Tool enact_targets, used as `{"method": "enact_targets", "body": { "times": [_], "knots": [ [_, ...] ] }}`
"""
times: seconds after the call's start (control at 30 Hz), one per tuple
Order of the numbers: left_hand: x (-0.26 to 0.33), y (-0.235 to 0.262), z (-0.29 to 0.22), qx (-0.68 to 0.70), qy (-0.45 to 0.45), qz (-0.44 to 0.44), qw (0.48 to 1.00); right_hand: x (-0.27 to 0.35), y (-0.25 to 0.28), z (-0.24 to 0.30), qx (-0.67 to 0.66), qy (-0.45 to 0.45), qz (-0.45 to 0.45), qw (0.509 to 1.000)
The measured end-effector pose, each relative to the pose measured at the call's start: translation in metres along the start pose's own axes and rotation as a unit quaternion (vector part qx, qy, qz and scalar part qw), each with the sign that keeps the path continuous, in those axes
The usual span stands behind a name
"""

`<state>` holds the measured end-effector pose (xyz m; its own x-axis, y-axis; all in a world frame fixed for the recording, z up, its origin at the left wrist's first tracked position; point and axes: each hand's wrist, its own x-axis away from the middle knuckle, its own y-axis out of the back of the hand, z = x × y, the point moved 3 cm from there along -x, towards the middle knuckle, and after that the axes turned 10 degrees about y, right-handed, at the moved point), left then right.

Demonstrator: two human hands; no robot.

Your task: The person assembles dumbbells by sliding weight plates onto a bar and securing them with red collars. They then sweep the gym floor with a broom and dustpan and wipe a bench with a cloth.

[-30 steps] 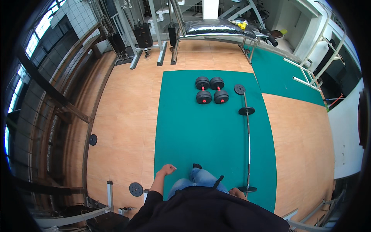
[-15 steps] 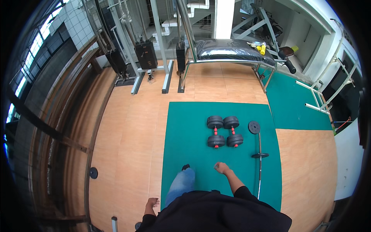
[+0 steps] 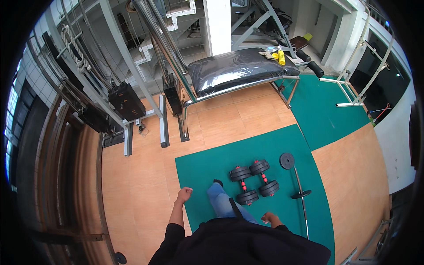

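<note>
My left hand (image 3: pixel 185 194) is held forward over the left edge of the green mat (image 3: pixel 207 161). Its fingers are curled in, and nothing shows in them. Low on the right, next to my jeans, my right hand (image 3: pixel 270 218) hangs with loosely bent fingers a little apart and no object in it. Two black dumbbells with red handles lie side by side on the mat: the left dumbbell (image 3: pixel 244 186) by my leg, the right dumbbell (image 3: pixel 264 178) beyond my right hand. Further right lies a barbell (image 3: pixel 303 207) with a black plate on it; a loose-looking plate (image 3: pixel 286 160) sits at its far end.
A padded black bench (image 3: pixel 238 70) under shiny plastic stands ahead, with a yellow bottle (image 3: pixel 281 56) on it. Cable machine weight stacks (image 3: pixel 126 101) rise at the left. A white metal frame (image 3: pixel 353 90) stands far right. A small plate (image 3: pixel 120 258) lies on the floor, lower left.
My view has turned and moved forward, so the bench and dumbbells appear nearer and tilted. My left hand has swung forward; my right hand has dropped back toward my body.
</note>
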<state>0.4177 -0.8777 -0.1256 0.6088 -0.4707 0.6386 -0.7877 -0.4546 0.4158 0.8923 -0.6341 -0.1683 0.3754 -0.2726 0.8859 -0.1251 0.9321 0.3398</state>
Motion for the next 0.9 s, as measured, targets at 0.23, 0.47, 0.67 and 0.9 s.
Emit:
{"method": "enact_targets", "body": {
  "times": [0.23, 0.47, 0.67, 0.9],
  "knots": [
    [-0.098, 0.056, -0.074, -0.091, 0.183, 0.107, 0.973, -0.087, 0.145, 0.154, 0.032, 0.095, -0.076, 0.992],
    [-0.255, 0.090, -0.168, -0.061, 0.298, 0.114, 0.946, -0.156, 0.341, 0.331, -0.099, 0.268, -0.266, 0.921],
    [-0.435, 0.069, -0.348, -0.177, 0.063, 0.159, 0.969, -0.211, 0.417, 0.345, -0.135, 0.173, -0.322, 0.921],
    [-0.519, -0.020, -0.602, -0.134, 0.034, 0.272, 0.952, -0.219, 0.509, 0.309, -0.462, 0.063, -0.318, 0.825]
  ]
}}
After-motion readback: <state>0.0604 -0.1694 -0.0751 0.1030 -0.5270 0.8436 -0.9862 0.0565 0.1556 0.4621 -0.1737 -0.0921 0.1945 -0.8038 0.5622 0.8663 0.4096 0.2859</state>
